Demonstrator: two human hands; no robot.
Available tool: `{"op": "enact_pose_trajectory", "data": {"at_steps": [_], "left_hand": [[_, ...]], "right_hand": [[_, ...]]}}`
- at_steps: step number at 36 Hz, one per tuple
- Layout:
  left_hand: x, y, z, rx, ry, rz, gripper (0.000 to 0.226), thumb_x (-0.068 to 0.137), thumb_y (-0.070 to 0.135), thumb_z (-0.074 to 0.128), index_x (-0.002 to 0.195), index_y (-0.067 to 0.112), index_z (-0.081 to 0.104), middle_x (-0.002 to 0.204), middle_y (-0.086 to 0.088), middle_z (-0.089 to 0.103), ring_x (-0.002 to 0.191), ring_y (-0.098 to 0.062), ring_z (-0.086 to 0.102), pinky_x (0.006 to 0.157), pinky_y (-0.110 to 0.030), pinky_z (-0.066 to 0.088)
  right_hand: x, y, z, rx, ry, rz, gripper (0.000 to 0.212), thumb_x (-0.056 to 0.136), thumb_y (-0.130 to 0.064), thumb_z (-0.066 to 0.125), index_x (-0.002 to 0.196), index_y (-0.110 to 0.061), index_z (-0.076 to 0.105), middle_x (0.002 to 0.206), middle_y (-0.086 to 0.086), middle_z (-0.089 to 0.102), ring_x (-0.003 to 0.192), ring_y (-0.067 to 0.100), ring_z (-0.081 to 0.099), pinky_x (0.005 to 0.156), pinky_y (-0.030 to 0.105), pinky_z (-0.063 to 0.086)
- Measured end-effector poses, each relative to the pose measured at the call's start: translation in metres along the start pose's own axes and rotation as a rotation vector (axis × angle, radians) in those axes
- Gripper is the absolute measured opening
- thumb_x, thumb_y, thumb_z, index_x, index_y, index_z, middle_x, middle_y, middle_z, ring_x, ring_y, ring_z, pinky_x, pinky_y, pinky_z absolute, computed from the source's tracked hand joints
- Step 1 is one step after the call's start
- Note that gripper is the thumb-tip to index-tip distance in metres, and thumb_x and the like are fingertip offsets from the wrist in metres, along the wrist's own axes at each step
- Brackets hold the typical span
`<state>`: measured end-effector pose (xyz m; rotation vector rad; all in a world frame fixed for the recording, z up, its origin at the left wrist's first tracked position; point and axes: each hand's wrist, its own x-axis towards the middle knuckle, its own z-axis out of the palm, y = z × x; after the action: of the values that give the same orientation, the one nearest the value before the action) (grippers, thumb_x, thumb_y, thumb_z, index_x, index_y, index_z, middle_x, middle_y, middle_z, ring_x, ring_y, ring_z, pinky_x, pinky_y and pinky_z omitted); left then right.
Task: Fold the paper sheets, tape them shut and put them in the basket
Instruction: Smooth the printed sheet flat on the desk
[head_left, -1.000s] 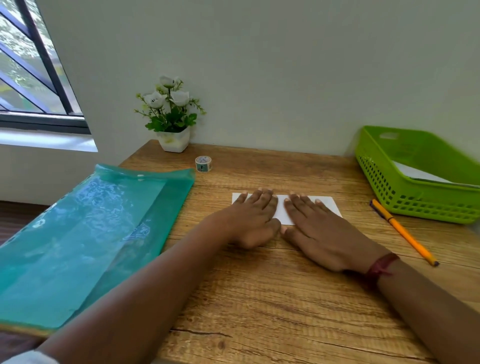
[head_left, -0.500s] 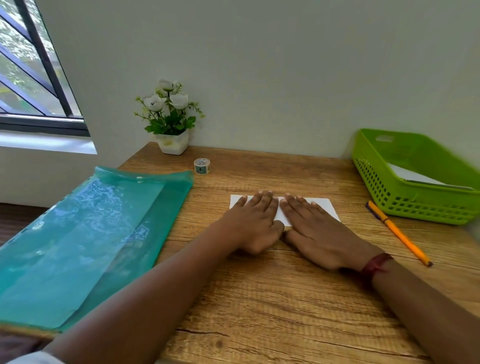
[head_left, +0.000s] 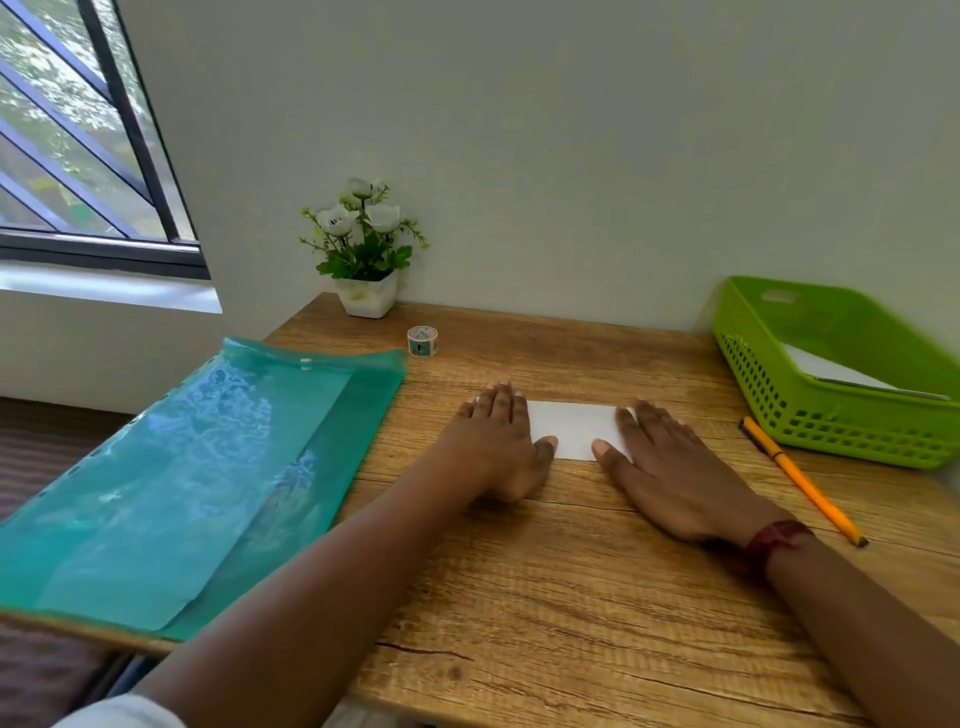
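A folded white paper (head_left: 571, 428) lies flat in the middle of the wooden table (head_left: 571, 571). My left hand (head_left: 496, 441) presses palm-down on its left end and my right hand (head_left: 670, 462) presses palm-down on its right end, so only the middle strip shows. A small roll of tape (head_left: 422, 341) stands at the back, left of the paper. The green plastic basket (head_left: 810, 421) sits at the far right with white paper (head_left: 831, 371) inside it.
A teal plastic folder (head_left: 182, 467) holding sheets covers the table's left side and overhangs the front edge. A yellow pencil (head_left: 802, 486) lies between the basket and my right hand. A white pot of flowers (head_left: 366, 260) stands against the wall. The window is on the left.
Both hands slid apart along the paper, the left one to the left and the right one to the right, uncovering its middle. The camera tilted up slightly.
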<state>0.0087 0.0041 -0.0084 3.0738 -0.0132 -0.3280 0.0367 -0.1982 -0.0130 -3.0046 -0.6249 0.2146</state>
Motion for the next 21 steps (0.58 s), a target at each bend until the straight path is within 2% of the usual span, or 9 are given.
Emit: {"op": "enact_pose_trajectory", "data": {"at_steps": [6, 11, 18, 21], "left_hand": [[-0.004, -0.001, -0.001, -0.019, 0.019, 0.0, 0.076, 0.102, 0.057, 0.012, 0.155, 0.008, -0.012, 0.163, -0.014, -0.016, 0.151, -0.028, -0.013, 0.122, -0.044, -0.002], [-0.015, -0.011, -0.014, -0.12, 0.021, -0.026, 0.08, 0.1, 0.062, 0.011, 0.155, 0.009, -0.013, 0.163, -0.012, -0.016, 0.151, -0.026, -0.013, 0.123, -0.043, -0.002], [-0.049, -0.068, -0.038, -0.173, 0.131, -0.089, 0.081, 0.1, 0.062, 0.013, 0.154, 0.008, -0.013, 0.163, -0.012, -0.013, 0.151, -0.026, -0.01, 0.123, -0.045, 0.001], [-0.069, -0.095, -0.04, -0.196, 0.158, -0.112, 0.08, 0.1, 0.062, 0.015, 0.155, 0.01, -0.011, 0.164, -0.008, -0.011, 0.151, -0.022, -0.009, 0.124, -0.044, 0.003]], "right_hand": [[-0.002, -0.001, -0.001, 0.014, 0.022, 0.006, 0.084, 0.088, -0.069, 0.0, 0.156, -0.019, -0.005, 0.163, 0.004, -0.011, 0.15, 0.017, -0.008, 0.122, 0.036, -0.002], [-0.006, -0.002, 0.0, 0.061, 0.089, 0.003, 0.089, 0.085, -0.071, 0.001, 0.156, -0.017, -0.001, 0.164, 0.004, -0.006, 0.151, 0.016, -0.004, 0.122, 0.035, -0.002], [-0.012, -0.006, -0.001, 0.062, 0.205, -0.054, 0.095, 0.08, -0.075, -0.004, 0.156, -0.019, 0.002, 0.164, 0.002, -0.005, 0.151, 0.014, -0.004, 0.12, 0.03, -0.005], [-0.016, -0.012, -0.004, 0.053, 0.223, -0.11, 0.099, 0.077, -0.08, -0.013, 0.156, -0.021, -0.002, 0.163, -0.004, -0.009, 0.146, 0.006, -0.012, 0.118, 0.027, -0.009]]}}
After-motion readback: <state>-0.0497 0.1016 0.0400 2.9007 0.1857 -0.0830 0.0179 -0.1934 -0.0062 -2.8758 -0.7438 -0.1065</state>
